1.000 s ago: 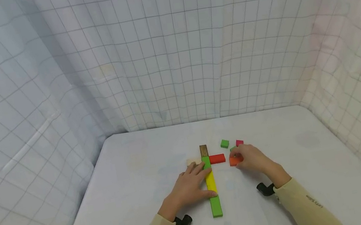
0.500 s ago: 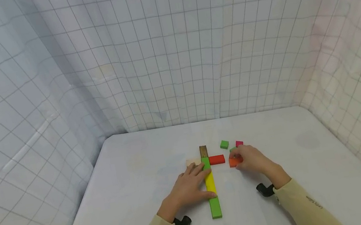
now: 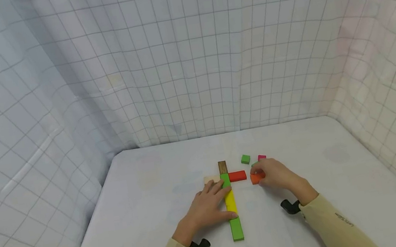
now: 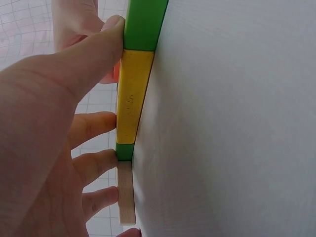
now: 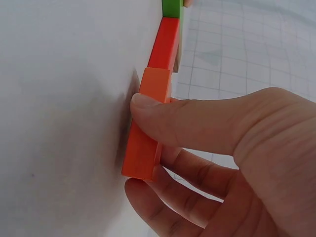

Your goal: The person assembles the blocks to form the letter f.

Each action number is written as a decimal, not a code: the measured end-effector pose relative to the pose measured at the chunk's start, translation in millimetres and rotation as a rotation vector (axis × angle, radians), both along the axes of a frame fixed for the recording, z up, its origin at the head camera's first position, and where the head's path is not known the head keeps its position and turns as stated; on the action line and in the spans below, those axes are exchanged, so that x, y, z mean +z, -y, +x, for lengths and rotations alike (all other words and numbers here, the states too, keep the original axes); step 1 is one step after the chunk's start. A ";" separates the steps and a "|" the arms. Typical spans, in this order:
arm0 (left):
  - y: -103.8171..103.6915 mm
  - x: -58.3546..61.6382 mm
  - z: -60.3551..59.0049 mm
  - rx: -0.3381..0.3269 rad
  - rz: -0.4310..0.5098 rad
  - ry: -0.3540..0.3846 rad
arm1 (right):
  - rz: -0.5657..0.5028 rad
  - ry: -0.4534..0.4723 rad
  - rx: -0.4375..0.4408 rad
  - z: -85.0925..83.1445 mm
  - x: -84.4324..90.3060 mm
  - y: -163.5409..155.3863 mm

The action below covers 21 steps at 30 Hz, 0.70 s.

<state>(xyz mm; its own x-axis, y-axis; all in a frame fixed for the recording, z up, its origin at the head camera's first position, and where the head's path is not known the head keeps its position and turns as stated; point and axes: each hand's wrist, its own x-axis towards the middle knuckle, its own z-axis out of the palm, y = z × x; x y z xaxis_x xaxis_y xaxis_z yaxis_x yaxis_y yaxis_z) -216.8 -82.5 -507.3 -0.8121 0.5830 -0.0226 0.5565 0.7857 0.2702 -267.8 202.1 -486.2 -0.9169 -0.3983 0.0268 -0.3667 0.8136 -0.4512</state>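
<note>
My right hand (image 3: 278, 174) pinches an orange wooden block (image 5: 140, 155) between thumb and fingers, low over the white table. In the head view the fingers hide part of that block. Just left of it lies a red block (image 3: 237, 176), its inner end against an upright-running row. The row holds a near green block (image 3: 237, 230), a yellow block (image 3: 230, 201), a far green block (image 3: 225, 178) and a dark brown wooden block (image 3: 222, 167). A pale wood block (image 4: 126, 197) forms the left arm. My left hand (image 3: 205, 208) rests spread, fingertips and thumb touching the row and pale block.
Beyond the right hand lie a small green block (image 3: 245, 159), a pink block (image 3: 261, 157) and another green piece (image 3: 254, 164) partly hidden by the fingers. White gridded cloth (image 3: 183, 78) walls the table (image 3: 145, 183) at back and sides.
</note>
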 end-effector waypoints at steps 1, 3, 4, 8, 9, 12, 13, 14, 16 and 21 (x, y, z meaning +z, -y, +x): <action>0.0 -0.3 0.1 -0.002 0.001 0.000 | 0.008 0.001 -0.004 -0.4 0.5 0.0; 0.1 -0.2 0.5 -0.004 0.004 -0.001 | 0.022 -0.007 -0.007 -1.2 2.1 0.1; 0.1 -0.1 0.6 -0.003 0.004 -0.004 | 0.028 -0.011 -0.008 -2.0 3.0 0.2; 0.3 -0.3 0.8 -0.001 0.000 -0.009 | 0.033 -0.023 -0.003 -4.1 7.3 0.8; 0.4 -0.6 0.8 -0.001 -0.001 -0.010 | 0.030 -0.022 -0.003 -4.7 8.1 0.9; 0.7 -0.6 0.6 -0.001 0.001 -0.003 | 0.020 -0.024 0.006 -6.1 10.5 1.8; 0.8 -0.6 0.5 -0.001 0.004 -0.002 | 0.014 -0.027 0.011 -6.4 11.4 2.4; 0.8 -0.4 0.4 -0.002 0.008 0.000 | 0.008 -0.032 0.017 -6.8 12.3 3.1; 0.8 -0.2 0.1 -0.003 0.012 0.002 | -0.001 -0.044 0.028 -7.5 14.3 4.5; 1.2 -1.0 0.0 -0.009 0.014 0.003 | 0.005 -0.064 0.037 -10.8 17.3 8.2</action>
<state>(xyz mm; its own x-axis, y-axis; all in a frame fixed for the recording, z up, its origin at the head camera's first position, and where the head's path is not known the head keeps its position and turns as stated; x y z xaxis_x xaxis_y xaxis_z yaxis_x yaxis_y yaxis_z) -216.7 -83.7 -508.3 -0.8066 0.5909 -0.0166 0.5631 0.7767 0.2822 -278.6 193.9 -468.9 -0.8979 -0.4322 0.0831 -0.4246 0.8010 -0.4221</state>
